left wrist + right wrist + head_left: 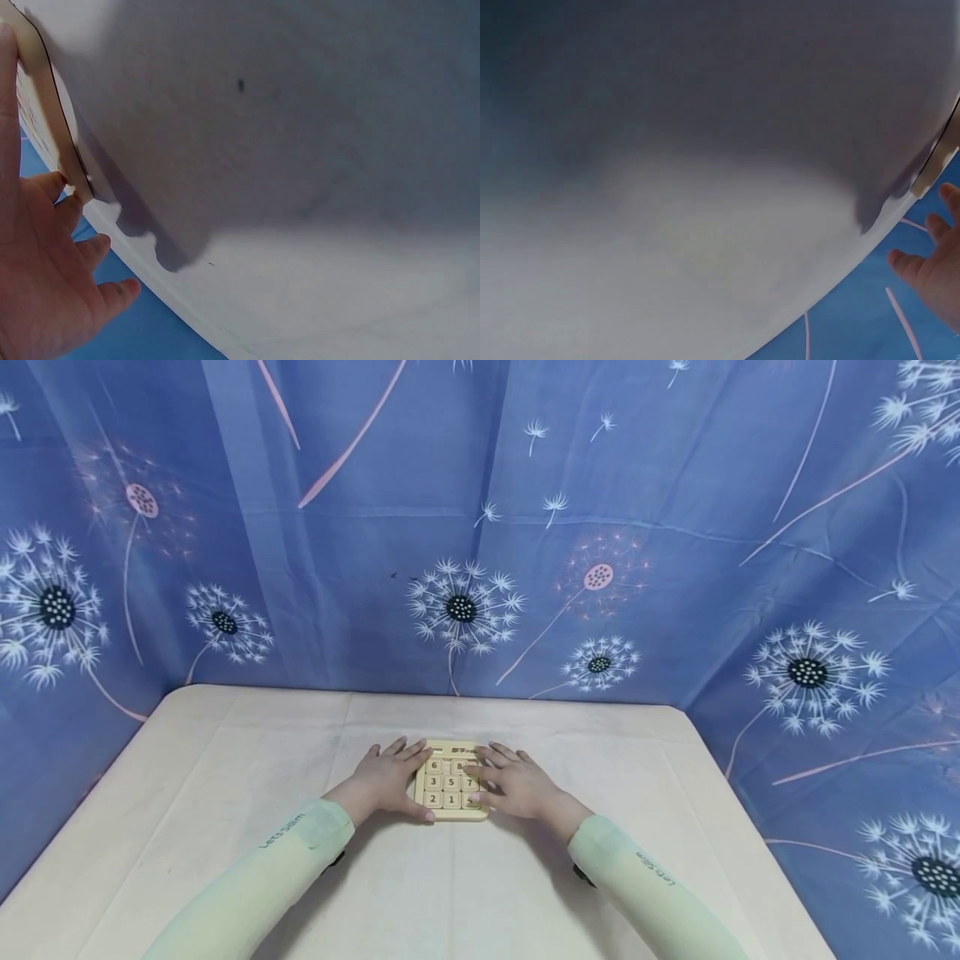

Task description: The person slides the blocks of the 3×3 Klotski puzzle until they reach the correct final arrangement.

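A pale yellow number sliding puzzle point(451, 817) lies flat on the table, with numbered square tiles in its frame. My left hand point(386, 783) holds its left side, with the thumb at the near-left corner and the index finger at the far-left corner. In the left wrist view, the fingers of that hand point(52, 262) reach along the puzzle's edge point(60, 127). My right hand point(521, 785) lies over the right side with fingers extended. One fingertip touches the 8 tile point(458, 766), which sits between two columns, and the thumb partly covers the lower-right tile.
A cream-covered table point(225, 760) surrounds the puzzle. Blue cloth point(360, 568) with dandelion prints hangs behind it and at both sides. Shadows of the hands fall on the cover, which also bears a small dark mark point(241, 85).
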`<state>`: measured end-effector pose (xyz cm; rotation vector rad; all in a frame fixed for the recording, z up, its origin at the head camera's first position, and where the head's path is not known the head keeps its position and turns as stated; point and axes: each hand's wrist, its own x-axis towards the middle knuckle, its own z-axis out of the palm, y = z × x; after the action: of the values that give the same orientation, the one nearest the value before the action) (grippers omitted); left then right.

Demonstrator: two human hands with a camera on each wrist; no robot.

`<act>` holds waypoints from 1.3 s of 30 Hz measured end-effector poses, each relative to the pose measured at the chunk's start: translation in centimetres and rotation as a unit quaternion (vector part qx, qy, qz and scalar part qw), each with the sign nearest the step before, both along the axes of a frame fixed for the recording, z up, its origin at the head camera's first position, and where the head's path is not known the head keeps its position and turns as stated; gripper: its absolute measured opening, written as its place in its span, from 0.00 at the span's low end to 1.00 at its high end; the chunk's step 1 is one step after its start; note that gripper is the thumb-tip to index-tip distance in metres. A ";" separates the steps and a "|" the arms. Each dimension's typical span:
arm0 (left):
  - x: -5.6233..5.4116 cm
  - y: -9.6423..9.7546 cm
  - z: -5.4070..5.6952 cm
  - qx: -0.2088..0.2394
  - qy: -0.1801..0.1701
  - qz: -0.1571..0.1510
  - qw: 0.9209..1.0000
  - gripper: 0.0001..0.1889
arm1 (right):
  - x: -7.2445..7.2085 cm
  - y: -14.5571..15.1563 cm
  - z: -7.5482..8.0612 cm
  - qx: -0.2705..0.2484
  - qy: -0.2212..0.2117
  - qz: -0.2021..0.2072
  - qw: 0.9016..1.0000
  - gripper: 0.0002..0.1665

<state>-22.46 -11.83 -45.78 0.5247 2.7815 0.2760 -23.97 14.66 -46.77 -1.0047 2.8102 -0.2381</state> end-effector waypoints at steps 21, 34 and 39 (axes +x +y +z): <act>0.1 -0.1 -0.2 0.006 0.000 -0.001 1.000 0.61 | -0.1 -0.9 0.0 0.011 -0.004 0.004 1.000 0.34; -0.1 0.0 -0.2 0.003 -0.004 -0.001 1.000 0.61 | -0.3 -1.1 0.2 0.018 -0.014 0.004 1.000 0.35; -0.1 0.0 -0.3 0.002 -0.002 0.000 1.000 0.61 | -0.4 -1.2 0.1 0.018 -0.011 0.006 1.000 0.35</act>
<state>-22.56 -11.81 -46.05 0.5255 2.7773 0.2811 -24.33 13.49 -46.69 -1.0059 2.7769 -0.1954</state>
